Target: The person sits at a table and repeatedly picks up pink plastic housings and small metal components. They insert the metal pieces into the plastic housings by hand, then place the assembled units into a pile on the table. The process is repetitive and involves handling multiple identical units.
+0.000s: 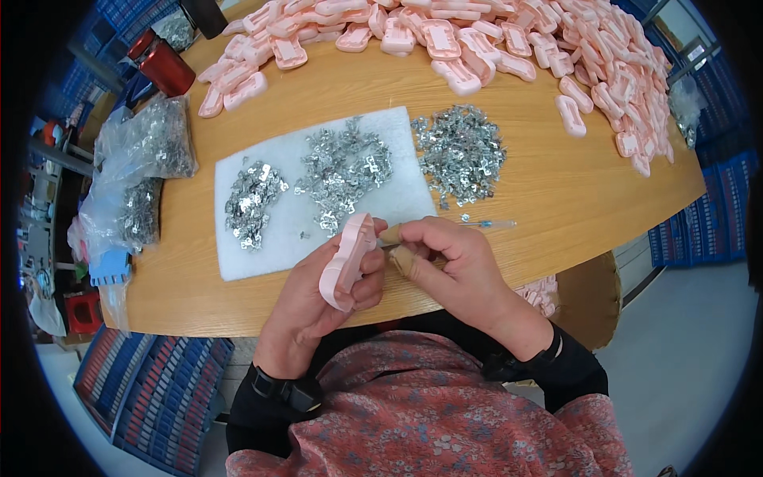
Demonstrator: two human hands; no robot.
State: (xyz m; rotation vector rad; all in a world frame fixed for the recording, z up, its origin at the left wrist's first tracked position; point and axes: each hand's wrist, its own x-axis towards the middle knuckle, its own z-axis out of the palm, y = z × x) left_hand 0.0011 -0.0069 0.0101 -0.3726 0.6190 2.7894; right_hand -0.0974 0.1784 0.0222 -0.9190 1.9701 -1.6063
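My left hand [298,306] is wrapped round a pink plastic shell [343,266], long and hollow with rounded ends, held tilted above the table's near edge. Tan covers sit on the thumb and forefinger of my right hand [469,278], which pinches at the shell's right side. Whatever lies between those fingertips is too small to make out. Just beyond, a white foam sheet [238,266] carries a smaller heap of small metal clips [254,203] and a wider heap of metal pieces [342,175]. Another metal heap [461,151] lies on bare wood right of the sheet.
Many pink shells [477,52] cover the table's far side and right end. A thin blue-tipped tool [489,224] lies near my right hand. Plastic bags of metal parts [151,147] and a red canister [163,65] stand left. A cardboard box [588,298] sits below the right edge.
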